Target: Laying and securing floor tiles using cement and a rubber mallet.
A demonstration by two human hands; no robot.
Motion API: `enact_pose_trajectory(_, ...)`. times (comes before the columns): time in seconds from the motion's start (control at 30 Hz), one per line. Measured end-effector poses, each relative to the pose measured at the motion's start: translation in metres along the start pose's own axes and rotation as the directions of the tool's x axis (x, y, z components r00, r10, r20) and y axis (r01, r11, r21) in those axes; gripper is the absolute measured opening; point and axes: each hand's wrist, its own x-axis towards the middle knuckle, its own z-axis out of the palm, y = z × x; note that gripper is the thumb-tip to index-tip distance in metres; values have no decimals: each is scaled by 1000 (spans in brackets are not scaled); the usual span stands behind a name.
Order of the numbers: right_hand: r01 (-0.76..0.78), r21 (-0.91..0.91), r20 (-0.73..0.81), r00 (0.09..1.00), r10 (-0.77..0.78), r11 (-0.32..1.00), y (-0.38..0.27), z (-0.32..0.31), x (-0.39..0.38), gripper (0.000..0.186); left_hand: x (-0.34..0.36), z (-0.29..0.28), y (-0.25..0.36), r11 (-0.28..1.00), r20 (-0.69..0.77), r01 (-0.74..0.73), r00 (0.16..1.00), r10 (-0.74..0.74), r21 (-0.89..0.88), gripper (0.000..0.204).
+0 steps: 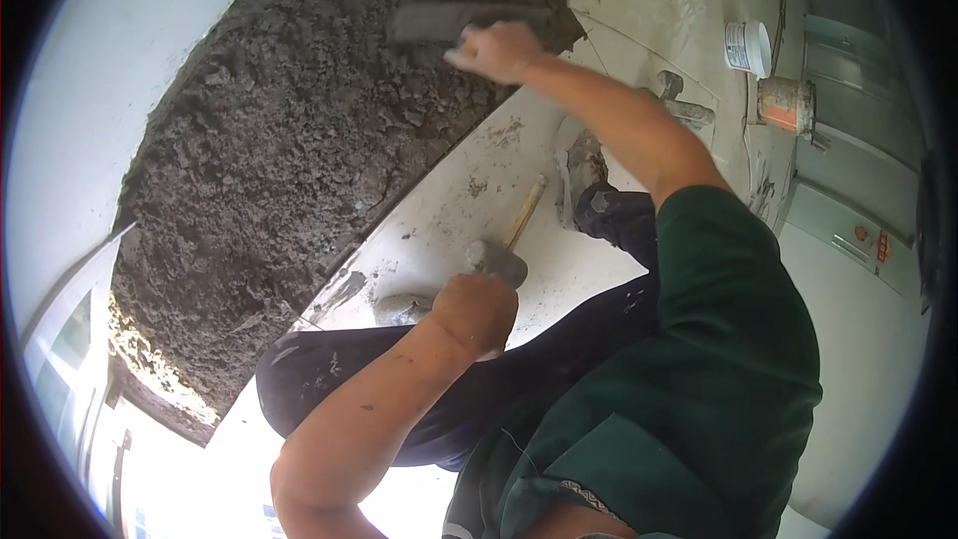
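My right hand [496,50] is closed around the handle of a flat, long-bladed trowel [424,22]. The blade is smeared by motion and lies over the far end of a rough, dark grey mortar bed [259,140]. Whether the blade touches the mortar I cannot tell. My left hand [477,315] is a fist above my bent leg, its palm hidden and nothing sticking out of it. Just past the fist, a mallet [499,263] with a dark head and wooden handle lies on the pale tiles [439,210].
A rounded grey thing [402,309] sits beside the left fist, partly hidden. My shoe [584,168] is on the tiles. Farther right are a mortar-caked tool [689,112], a white tub [747,49] and a dirty orange bucket [785,106]. A white wall [110,70] borders the mortar at left.
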Motion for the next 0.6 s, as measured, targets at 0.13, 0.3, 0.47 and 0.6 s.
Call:
enact_pose_trajectory(0.13,185,-62,32,983,-183,981,37,-12,-19,48,13,-4,1,999,34,-37,999,37,4,20)
enact_pose_trajectory(0.3,354,-52,-89,930,-358,934,45,14,4,46,28,-8,11,997,53,-47,998,44,56,21)
enact_pose_trajectory(0.47,-89,-32,-414,908,68,996,77,-17,51,51,30,-1,4,999,29,-50,998,51,-14,18)
enact_pose_trajectory(0.6,39,9,-296,955,-34,999,67,-19,30,53,19,6,1,1000,36,-8,999,9,-13,16)
